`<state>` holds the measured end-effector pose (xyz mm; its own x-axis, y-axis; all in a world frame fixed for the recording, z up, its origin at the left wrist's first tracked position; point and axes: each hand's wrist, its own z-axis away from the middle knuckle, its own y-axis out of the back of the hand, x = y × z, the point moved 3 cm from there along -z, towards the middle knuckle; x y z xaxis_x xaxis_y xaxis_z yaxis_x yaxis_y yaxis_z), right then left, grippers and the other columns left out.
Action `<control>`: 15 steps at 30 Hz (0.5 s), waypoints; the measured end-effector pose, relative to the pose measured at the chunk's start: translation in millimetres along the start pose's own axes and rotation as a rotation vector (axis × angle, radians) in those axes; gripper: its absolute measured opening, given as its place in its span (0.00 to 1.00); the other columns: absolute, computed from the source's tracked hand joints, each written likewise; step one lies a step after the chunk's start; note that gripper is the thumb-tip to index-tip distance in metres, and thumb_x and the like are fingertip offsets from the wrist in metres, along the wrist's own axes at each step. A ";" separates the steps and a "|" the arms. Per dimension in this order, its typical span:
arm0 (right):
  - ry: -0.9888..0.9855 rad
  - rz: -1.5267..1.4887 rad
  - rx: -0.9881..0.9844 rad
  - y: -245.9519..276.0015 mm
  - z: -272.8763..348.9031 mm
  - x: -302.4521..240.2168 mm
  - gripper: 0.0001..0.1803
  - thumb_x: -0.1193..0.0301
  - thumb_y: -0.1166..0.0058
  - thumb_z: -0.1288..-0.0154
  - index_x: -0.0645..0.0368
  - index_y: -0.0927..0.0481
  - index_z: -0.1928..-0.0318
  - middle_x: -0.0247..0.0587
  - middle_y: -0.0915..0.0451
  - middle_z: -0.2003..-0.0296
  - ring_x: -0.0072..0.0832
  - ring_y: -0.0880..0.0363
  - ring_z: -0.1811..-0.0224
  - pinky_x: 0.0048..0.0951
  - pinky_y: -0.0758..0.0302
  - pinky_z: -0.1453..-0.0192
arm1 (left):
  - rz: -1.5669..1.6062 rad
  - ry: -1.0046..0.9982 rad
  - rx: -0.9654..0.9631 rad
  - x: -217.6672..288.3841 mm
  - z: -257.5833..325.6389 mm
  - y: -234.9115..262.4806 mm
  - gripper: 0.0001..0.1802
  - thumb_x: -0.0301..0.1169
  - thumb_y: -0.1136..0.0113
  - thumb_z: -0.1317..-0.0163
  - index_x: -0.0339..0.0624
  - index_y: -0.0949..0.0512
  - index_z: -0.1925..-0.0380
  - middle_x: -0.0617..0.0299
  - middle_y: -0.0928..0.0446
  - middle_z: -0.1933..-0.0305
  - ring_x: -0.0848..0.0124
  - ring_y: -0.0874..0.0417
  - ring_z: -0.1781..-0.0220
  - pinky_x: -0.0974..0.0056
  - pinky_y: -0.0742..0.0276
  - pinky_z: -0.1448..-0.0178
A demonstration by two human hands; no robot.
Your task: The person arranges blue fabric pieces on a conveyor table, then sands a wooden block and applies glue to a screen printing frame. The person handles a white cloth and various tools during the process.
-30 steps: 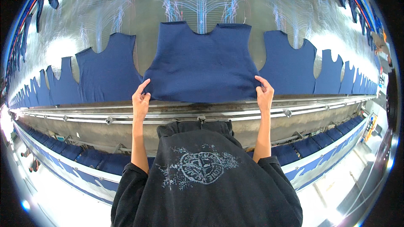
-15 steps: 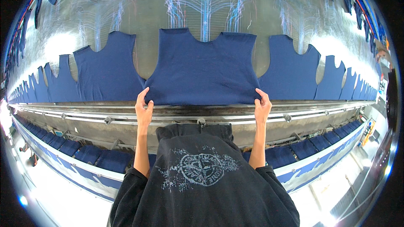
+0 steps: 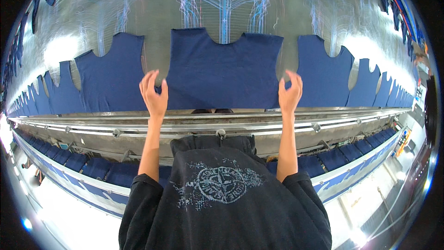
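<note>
Left hand (image 3: 154, 96), right hand (image 3: 290, 96) half-open, seemingly empty. Navy vest-shaped fabric panel (image 3: 224, 71) between, mid-frame, long axis left-right, equally near both.

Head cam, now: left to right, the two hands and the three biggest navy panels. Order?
Left scoop-necked navy fabric panel → left hand → centre scoop-necked navy fabric panel → right hand → right scoop-necked navy fabric panel.
</note>
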<state>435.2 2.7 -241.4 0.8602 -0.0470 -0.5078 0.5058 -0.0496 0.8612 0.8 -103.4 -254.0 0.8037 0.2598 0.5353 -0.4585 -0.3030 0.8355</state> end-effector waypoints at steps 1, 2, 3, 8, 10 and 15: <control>0.047 -0.028 -0.010 -5.8 -22.3 -11.5 0.19 0.77 0.40 0.39 0.56 0.18 0.46 0.46 0.19 0.46 0.44 0.24 0.40 0.45 0.30 0.34 | 0.028 -0.051 -0.002 3.8 -23.3 -8.7 0.19 0.27 0.35 0.38 0.39 0.19 0.46 0.53 0.22 0.41 0.53 0.23 0.39 0.53 0.31 0.33; 0.122 -0.047 -0.010 -15.1 -45.2 -20.5 0.19 0.76 0.40 0.39 0.56 0.18 0.45 0.45 0.20 0.44 0.44 0.24 0.39 0.44 0.30 0.34 | 0.054 -0.101 -0.004 8.7 -49.3 -17.3 0.18 0.27 0.35 0.38 0.39 0.19 0.47 0.53 0.22 0.40 0.54 0.23 0.38 0.53 0.31 0.33; 0.199 -0.063 -0.009 -24.3 -66.7 -29.8 0.20 0.76 0.40 0.39 0.55 0.19 0.44 0.45 0.20 0.42 0.44 0.25 0.39 0.44 0.31 0.34 | 0.098 -0.167 -0.017 13.6 -75.0 -27.3 0.19 0.29 0.35 0.37 0.40 0.19 0.46 0.54 0.21 0.40 0.55 0.23 0.37 0.53 0.31 0.32; 0.431 0.014 -0.208 -60.0 -135.5 -52.1 0.18 0.73 0.37 0.38 0.51 0.18 0.46 0.41 0.21 0.44 0.40 0.28 0.36 0.42 0.34 0.32 | 0.103 -0.444 -0.250 44.5 -158.0 -64.5 0.17 0.30 0.35 0.36 0.43 0.20 0.47 0.57 0.19 0.46 0.56 0.22 0.40 0.53 0.30 0.34; 0.416 0.026 -0.308 -65.6 -143.5 -42.5 0.13 0.71 0.38 0.37 0.53 0.19 0.52 0.39 0.21 0.47 0.38 0.28 0.36 0.42 0.33 0.34 | 0.073 -0.480 -0.376 41.3 -166.1 -75.0 0.14 0.31 0.35 0.35 0.42 0.20 0.50 0.57 0.18 0.48 0.56 0.21 0.41 0.54 0.29 0.36; 0.205 -0.285 -0.390 -63.1 -144.9 -37.0 0.08 0.71 0.41 0.32 0.59 0.21 0.55 0.44 0.16 0.59 0.44 0.17 0.51 0.40 0.25 0.45 | 0.189 -0.421 -0.351 33.5 -164.8 -81.0 0.10 0.33 0.35 0.33 0.39 0.22 0.61 0.55 0.17 0.60 0.57 0.16 0.56 0.57 0.23 0.52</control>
<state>380.9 152.1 -274.2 0.6601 0.1127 -0.7427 0.6748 0.3454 0.6522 2.4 80.9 -283.2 0.7443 -0.1784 0.6435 -0.6492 0.0326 0.7599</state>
